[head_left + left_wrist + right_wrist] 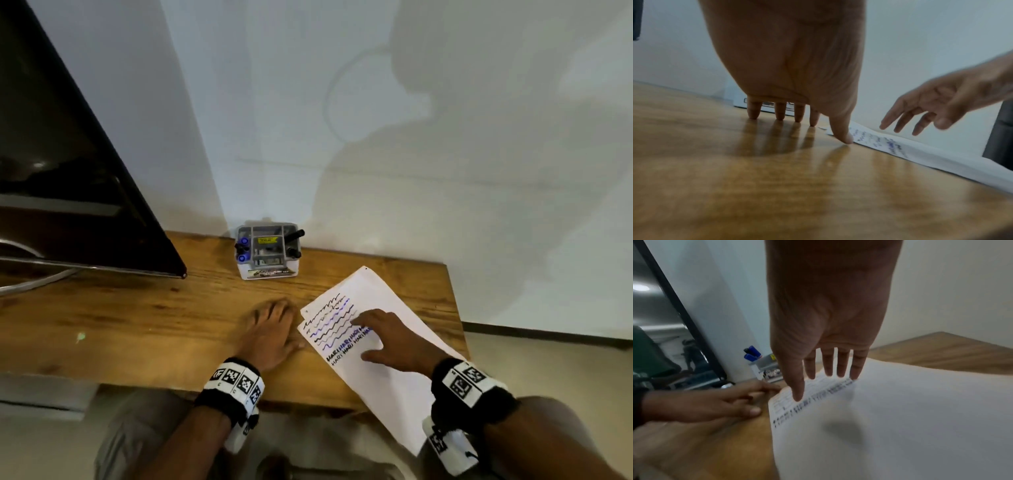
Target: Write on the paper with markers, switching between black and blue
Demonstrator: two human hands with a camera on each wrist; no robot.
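Both hands are released, holding nothing: the left hand lies flat on the counter, seemingly as a brace, the right hand hovers over the written-on paper. Markers wait in their holder at 12 o'clock.

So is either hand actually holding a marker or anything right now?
No. The left hand rests flat on the wooden table; the right hand is spread over the paper. The markers stand in the holder.
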